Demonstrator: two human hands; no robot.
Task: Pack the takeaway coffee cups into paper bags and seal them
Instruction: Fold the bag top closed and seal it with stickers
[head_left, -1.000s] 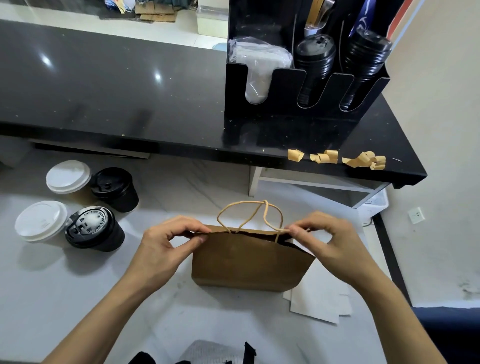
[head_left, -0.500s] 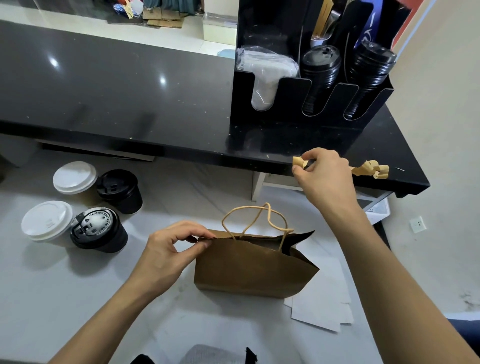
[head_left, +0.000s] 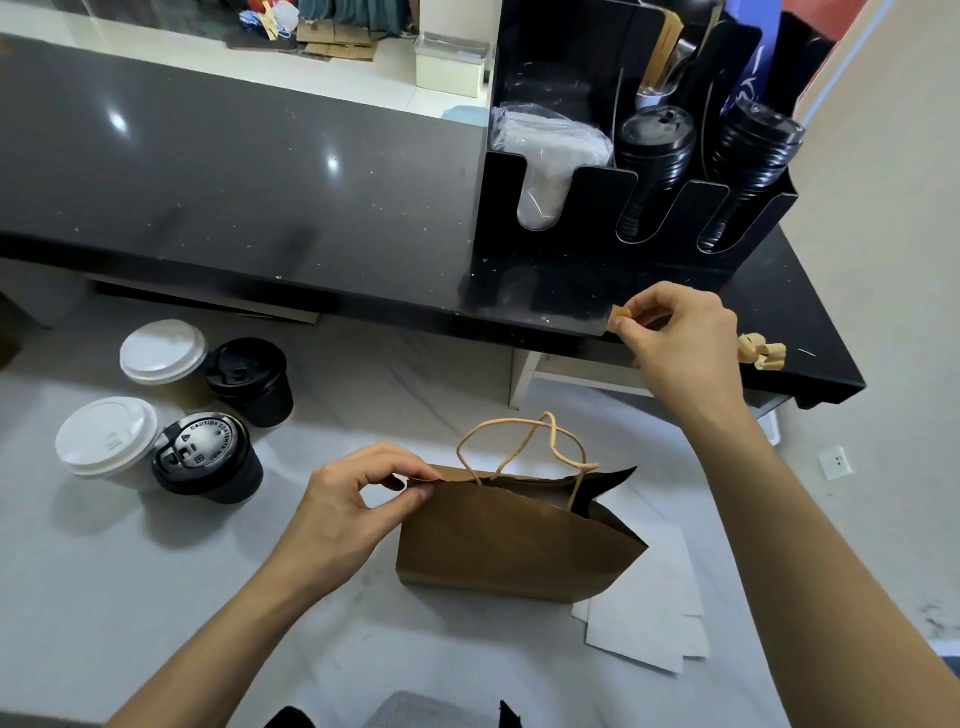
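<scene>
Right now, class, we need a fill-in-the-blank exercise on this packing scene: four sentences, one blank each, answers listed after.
1. The left hand pinches the top edge of the brown paper ____.
2. The right hand pinches a strip of brown ____ at the black counter edge.
3. ____ lidded cups stand left of the bag.
4. Two cup lids are black and two are ____.

Answers: bag; tape; Four; white

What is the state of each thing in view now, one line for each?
paper bag: upright, top pinched together at its left end, gaping at its right end.
left hand: pinches the bag's top edge.
right hand: pinches a tape piece at the black counter edge.
spare tape pieces: curled, stuck on the counter edge.
four cups: lidded, upright, outside the bag.
</scene>
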